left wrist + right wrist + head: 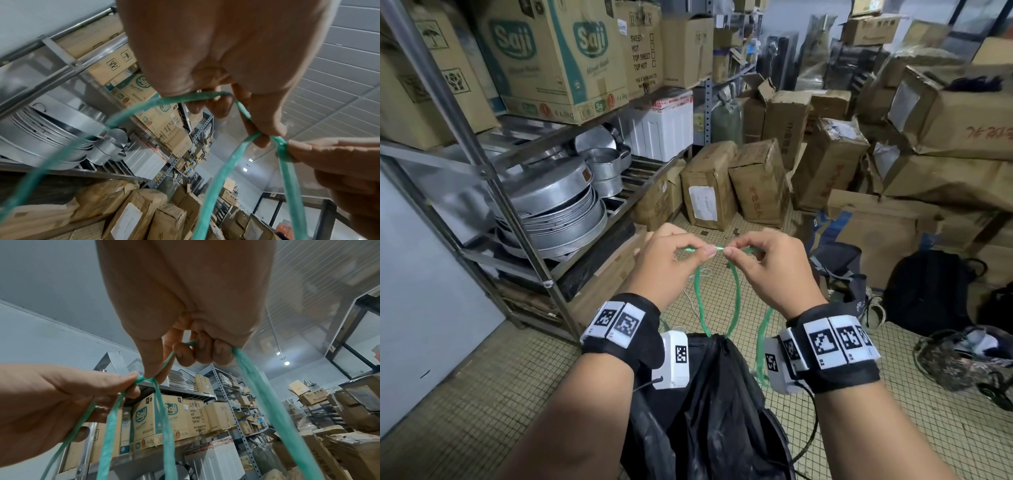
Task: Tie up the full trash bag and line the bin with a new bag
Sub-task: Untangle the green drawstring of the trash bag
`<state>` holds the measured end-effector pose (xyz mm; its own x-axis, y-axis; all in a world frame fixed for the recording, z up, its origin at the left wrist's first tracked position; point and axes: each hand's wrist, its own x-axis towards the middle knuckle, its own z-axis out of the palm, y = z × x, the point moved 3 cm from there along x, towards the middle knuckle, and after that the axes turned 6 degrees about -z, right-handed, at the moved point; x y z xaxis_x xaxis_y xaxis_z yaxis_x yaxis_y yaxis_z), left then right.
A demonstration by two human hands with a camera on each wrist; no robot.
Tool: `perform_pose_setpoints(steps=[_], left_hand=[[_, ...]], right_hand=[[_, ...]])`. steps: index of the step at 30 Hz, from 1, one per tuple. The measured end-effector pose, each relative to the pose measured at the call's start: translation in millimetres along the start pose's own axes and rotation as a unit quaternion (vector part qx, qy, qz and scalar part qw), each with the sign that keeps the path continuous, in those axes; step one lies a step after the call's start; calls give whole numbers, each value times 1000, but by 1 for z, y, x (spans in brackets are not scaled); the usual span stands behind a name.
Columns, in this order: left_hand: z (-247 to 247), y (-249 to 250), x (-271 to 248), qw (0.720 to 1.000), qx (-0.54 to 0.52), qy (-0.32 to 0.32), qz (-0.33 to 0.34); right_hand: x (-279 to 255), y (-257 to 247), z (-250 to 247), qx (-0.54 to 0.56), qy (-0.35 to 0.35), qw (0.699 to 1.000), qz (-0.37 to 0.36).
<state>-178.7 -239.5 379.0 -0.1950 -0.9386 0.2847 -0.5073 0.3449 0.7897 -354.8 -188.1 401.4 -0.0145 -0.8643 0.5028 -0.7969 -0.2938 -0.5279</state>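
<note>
A black trash bag (709,404) stands gathered at the bottom centre of the head view, its neck drawn shut. A green plastic string (736,291) rises from the neck in loops. My left hand (678,253) pinches the green string (226,170) between thumb and forefinger. My right hand (760,253) pinches the same green string (160,410) a finger's width away, fingertips almost touching. Loose lengths of string hang from both fists toward the bag. The bin itself is hidden under the bag.
A steel shelf rack (524,219) with stacked metal pans (558,212) stands close on the left. Cardboard boxes (756,181) crowd the back and right. Black backpacks (928,291) lie on the tiled floor (482,377) at the right.
</note>
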Motion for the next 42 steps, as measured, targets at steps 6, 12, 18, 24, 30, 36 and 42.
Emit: perform_pose_setpoints(steps=[6,12,18,24,30,36,42], left_hand=[[1,-6,-2,995,-86,-42,-5],[-2,-12,-4,997,-19,-71,-26],[2,-5,-8,999,-6,-49,1],[2,-6,-11,998,16,-57,23],[1,-12,-17,995,78,-53,-42],[2,-31,-21,995,55,-44,-70],[13,-28,-18,992,-9,-124,0]], right_hand=[[-3,6,0,8,6,1000,7],[-1,8,-1,-23,-36,999,29],[-6,6,8,43,-85,994,50],[-10,5,11,78,-134,987,50],[-15,9,10,25,-151,987,43],[-21,16,8,62,-156,985,43],[-20,17,21,34,-161,985,50]])
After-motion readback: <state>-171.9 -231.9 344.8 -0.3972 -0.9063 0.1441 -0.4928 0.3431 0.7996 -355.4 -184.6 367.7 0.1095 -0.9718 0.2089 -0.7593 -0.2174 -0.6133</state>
